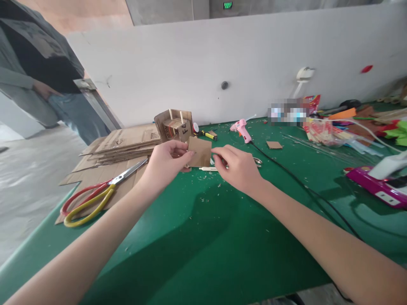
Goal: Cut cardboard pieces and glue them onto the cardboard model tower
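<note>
A small square cardboard piece (200, 151) is held up over the green table. My left hand (167, 163) pinches it by its left side, thumb in front. At its right edge, the curled fingers of my right hand (237, 165) close on it. Behind the hands lie a white pen-like stick (208, 169) and a pair of metal scissor handles (257, 161), partly hidden by my right hand. Beyond my left hand stands a cardboard box model (173, 123) with wooden sticks. A yellow-and-black utility knife (208, 135) is beside it.
Large scissors (101, 190) with red and yellow handles lie on stacked cardboard sheets (127, 140) at left. A pink glue gun (242, 129) trails a black cable rightward. A cardboard scrap (274, 145), a purple power strip (378, 184) and craft materials lie right. A person (47, 72) stands at far left.
</note>
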The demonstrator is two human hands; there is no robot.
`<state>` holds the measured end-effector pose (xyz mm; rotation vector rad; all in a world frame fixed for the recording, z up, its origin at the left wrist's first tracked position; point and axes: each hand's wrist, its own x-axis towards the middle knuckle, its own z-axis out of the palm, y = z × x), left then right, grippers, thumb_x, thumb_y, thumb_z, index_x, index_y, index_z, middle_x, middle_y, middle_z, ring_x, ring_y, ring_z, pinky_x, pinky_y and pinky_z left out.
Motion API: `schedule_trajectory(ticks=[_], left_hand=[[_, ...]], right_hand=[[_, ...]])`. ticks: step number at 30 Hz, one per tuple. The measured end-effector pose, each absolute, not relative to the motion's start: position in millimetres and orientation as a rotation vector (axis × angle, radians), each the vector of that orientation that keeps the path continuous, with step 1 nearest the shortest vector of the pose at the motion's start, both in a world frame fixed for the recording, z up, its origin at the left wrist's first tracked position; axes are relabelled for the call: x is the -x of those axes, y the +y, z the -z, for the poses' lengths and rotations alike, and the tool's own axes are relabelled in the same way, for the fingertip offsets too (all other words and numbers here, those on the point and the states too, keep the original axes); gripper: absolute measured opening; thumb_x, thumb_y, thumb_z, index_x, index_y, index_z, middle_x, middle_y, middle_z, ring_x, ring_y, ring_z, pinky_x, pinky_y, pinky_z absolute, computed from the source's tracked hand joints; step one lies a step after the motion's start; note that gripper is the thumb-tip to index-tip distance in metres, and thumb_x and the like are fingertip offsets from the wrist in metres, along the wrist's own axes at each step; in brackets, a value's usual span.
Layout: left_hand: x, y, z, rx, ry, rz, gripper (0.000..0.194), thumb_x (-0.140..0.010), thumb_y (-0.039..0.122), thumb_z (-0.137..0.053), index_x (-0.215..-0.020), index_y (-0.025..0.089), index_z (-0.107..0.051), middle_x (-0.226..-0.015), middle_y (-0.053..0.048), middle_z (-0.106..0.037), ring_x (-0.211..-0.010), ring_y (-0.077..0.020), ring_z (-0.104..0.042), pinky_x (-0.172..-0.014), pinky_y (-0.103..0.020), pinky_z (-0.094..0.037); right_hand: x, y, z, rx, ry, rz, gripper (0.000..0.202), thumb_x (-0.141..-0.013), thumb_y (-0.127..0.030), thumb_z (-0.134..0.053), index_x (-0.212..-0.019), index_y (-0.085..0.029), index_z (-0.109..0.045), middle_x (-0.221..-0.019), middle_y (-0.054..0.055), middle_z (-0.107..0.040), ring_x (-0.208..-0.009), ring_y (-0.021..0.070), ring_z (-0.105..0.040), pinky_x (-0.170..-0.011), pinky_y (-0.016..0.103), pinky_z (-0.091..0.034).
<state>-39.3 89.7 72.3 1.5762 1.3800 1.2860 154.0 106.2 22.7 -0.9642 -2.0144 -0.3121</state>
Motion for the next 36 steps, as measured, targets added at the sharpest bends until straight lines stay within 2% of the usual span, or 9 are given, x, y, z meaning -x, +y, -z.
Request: schedule_trajectory(ticks=[7, 11, 15, 17, 23, 26, 29, 33, 36], left_hand=[[36, 90, -73, -1.444, 1.369, -1.25, 0.021, -0.069, 0.022, -0.076, -0.083, 0.012, -0.065, -0.076, -0.003, -0.063, -0.061, -0.0129, -0.061, -0.055, -0.027, -0.059], [41, 96, -69, -1.318, 1.271, -1.245, 0.017, -0.071, 0.019, -0.075, -0.084, 0.011, -0.066, -0.079, -0.005, -0.066, -0.059, -0.0119, -0.062, -0.056, -0.026, -0.059], [47, 101, -71, -1.026, 1.114, -1.192, 0.005, -0.081, 0.01, -0.064, -0.086, 0.009, -0.065, -0.07, -0.006, -0.064, -0.056, -0.0093, -0.062, -0.053, -0.019, -0.056], [48, 102, -73, -0.87, 1.025, -1.176, 0.008, -0.084, 0.005, -0.056, -0.085, 0.009, -0.063, -0.068, -0.005, -0.063, -0.056, -0.0082, -0.061, -0.048, -0.014, -0.052], [50, 105, -72, -0.692, 0.773, -1.094, 0.017, -0.089, 0.003, -0.046, -0.088, 0.011, -0.061, -0.078, -0.005, -0.063, -0.055, -0.0044, -0.058, -0.046, -0.01, -0.047], [52, 107, -70, -0.688, 0.725, -1.092, 0.017, -0.087, 0.003, -0.047, -0.086, 0.014, -0.06, -0.081, -0.005, -0.063, -0.055, -0.0039, -0.057, -0.047, -0.01, -0.046], [53, 108, -68, -0.738, 0.738, -1.106, 0.016, -0.086, 0.003, -0.05, -0.087, 0.016, -0.06, -0.079, -0.004, -0.061, -0.057, -0.0048, -0.058, -0.05, -0.012, -0.048], [54, 108, -68, -0.787, 0.8, -1.144, 0.015, -0.085, 0.005, -0.052, -0.09, 0.016, -0.06, -0.075, -0.002, -0.059, -0.055, -0.0057, -0.056, -0.046, -0.013, -0.045], [55, 109, -67, -0.8, 0.785, -1.159, 0.014, -0.086, 0.006, -0.052, -0.091, 0.016, -0.06, -0.075, -0.002, -0.059, -0.055, -0.0057, -0.056, -0.045, -0.012, -0.044]], right_hand=[[-153, 103, -23, 0.956, -2.001, 0.169, 0.02, -0.092, -0.022, -0.042, -0.097, -0.019, -0.061, -0.078, 0.004, -0.062, -0.062, 0.0131, -0.053, -0.055, 0.027, -0.038], [-154, 108, -19, 0.957, -1.868, -0.07, 0.017, -0.091, -0.023, -0.043, -0.105, -0.021, -0.054, -0.087, 0.005, -0.063, -0.067, 0.0145, -0.056, -0.057, 0.028, -0.042], [-157, 119, -15, 0.98, -1.684, -0.305, 0.013, -0.092, -0.024, -0.042, -0.103, -0.023, -0.049, -0.085, 0.003, -0.06, -0.065, 0.0141, -0.058, -0.062, 0.03, -0.046], [-159, 123, -15, 0.995, -1.681, -0.354, 0.011, -0.092, -0.024, -0.043, -0.102, -0.023, -0.048, -0.084, 0.002, -0.06, -0.064, 0.014, -0.057, -0.063, 0.03, -0.046], [-167, 129, -6, 1.142, -2.174, -0.114, 0.022, -0.087, -0.031, -0.053, -0.104, -0.019, -0.055, -0.095, 0.01, -0.062, -0.086, 0.025, -0.057, -0.068, 0.037, -0.046], [-168, 133, 5, 1.189, -2.435, 0.02, 0.015, -0.086, -0.032, -0.057, -0.093, -0.019, -0.06, -0.097, 0.013, -0.063, -0.095, 0.0304, -0.055, -0.075, 0.043, -0.045], [-166, 135, 10, 1.204, -2.431, -0.008, 0.011, -0.09, -0.023, -0.049, -0.081, -0.019, -0.055, -0.088, 0.01, -0.063, -0.084, 0.025, -0.057, -0.072, 0.039, -0.044], [-166, 129, 1, 1.102, -2.22, -0.232, 0.006, -0.093, -0.026, -0.042, -0.095, -0.021, -0.045, -0.072, 0.001, -0.058, -0.055, 0.0146, -0.05, -0.05, 0.028, -0.034], [-167, 122, -7, 0.992, -2.085, -0.263, 0.008, -0.094, -0.028, -0.041, -0.098, -0.022, -0.039, -0.065, -0.003, -0.053, -0.049, 0.012, -0.046, -0.047, 0.026, -0.029]])
